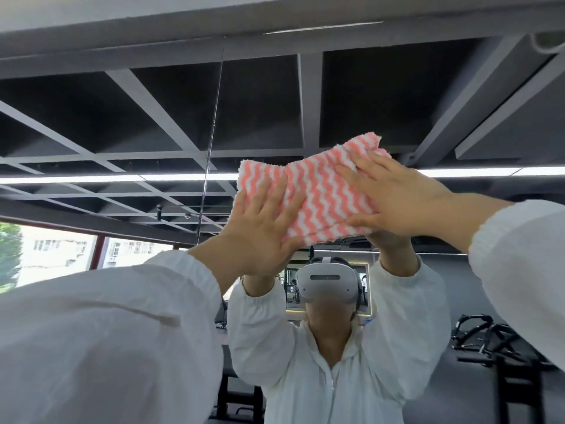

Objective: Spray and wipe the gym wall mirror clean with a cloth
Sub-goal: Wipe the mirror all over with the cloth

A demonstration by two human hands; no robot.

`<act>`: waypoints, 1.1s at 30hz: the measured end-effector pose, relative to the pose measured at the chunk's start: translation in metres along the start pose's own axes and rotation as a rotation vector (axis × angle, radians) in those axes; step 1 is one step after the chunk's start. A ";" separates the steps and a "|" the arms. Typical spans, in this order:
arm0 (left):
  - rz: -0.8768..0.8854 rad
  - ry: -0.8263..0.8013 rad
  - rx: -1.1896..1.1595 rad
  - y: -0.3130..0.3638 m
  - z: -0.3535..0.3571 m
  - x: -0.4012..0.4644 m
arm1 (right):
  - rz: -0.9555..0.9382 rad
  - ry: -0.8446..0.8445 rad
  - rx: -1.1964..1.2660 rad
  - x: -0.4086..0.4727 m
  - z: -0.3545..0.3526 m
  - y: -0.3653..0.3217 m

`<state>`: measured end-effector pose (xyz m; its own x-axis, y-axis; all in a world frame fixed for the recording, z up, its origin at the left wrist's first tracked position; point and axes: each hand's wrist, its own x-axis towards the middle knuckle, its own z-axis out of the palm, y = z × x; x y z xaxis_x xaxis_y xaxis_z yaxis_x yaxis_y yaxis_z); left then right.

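Observation:
A pink-and-white zigzag cloth [318,191] lies flat against the wall mirror [153,123], high up near its top edge. My left hand [263,221] presses the cloth's lower left part with straight, spread fingers. My right hand [397,197] presses the cloth's right side, fingers also flat and spread. Both arms wear white sleeves and reach up overhead. No spray bottle is in view.
The mirror shows my reflection [330,347] in a white suit and headset, a grey ceiling grid, light strips and a window at the left. A vertical seam [211,139] splits the mirror panels left of the cloth. Black gym equipment [489,341] appears reflected at lower right.

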<state>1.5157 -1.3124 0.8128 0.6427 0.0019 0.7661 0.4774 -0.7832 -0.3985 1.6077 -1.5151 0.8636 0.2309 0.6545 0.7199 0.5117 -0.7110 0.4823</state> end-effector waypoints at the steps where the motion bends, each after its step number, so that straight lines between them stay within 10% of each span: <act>1: 0.018 0.016 0.039 -0.004 -0.003 -0.002 | -0.002 -0.017 -0.003 -0.002 -0.002 0.002; 13: -0.163 0.254 -0.548 -0.019 -0.048 0.000 | 0.052 0.007 -0.034 -0.005 -0.035 0.004; 24: -0.404 0.500 -0.802 -0.045 -0.097 0.008 | 0.238 0.033 0.622 -0.005 -0.089 0.023; 33: -0.263 -0.053 -0.988 -0.026 -0.099 -0.001 | 0.287 -0.205 0.923 -0.003 -0.104 0.022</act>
<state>1.4427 -1.3534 0.8724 0.6257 0.2568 0.7366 -0.0845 -0.9164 0.3912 1.5320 -1.5597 0.9237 0.5419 0.5823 0.6060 0.8381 -0.4276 -0.3386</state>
